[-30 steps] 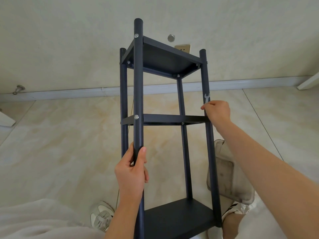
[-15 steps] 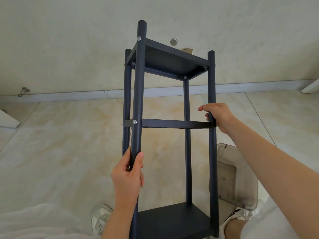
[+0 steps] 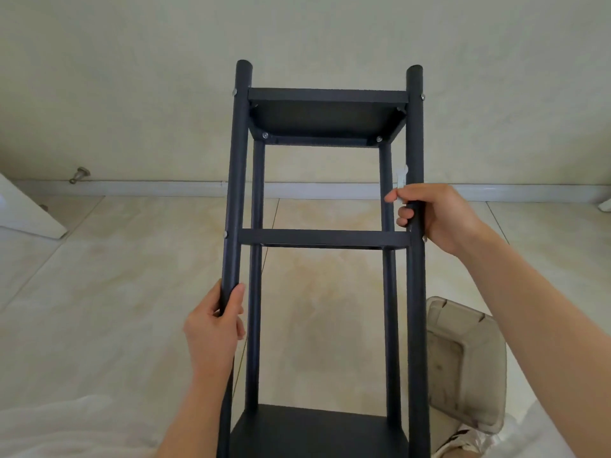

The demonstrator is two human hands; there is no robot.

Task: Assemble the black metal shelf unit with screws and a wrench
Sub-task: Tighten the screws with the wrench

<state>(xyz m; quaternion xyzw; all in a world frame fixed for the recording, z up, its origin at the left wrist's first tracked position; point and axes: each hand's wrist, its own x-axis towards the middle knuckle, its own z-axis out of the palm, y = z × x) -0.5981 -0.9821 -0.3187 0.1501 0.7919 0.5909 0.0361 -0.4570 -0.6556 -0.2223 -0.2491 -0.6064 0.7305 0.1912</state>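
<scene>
The black metal shelf unit (image 3: 325,239) stands upright in front of me, with three shelves between four round posts and silver screws at the joints. My left hand (image 3: 215,328) grips the near left post below the middle shelf. My right hand (image 3: 433,216) wraps the near right post just above the middle shelf. It also pinches a small silver wrench (image 3: 401,178), which sticks up beside the post.
A clear grey plastic box (image 3: 463,361) lies on the tiled floor to the right of the unit. A white shoe (image 3: 463,439) shows at the bottom right. A white board (image 3: 26,216) leans at the left, with a door stop (image 3: 79,175) on the wall.
The unit has turned so its front faces me squarely. My right hand now closes round the right post, and the wrench tip shows above it again.
</scene>
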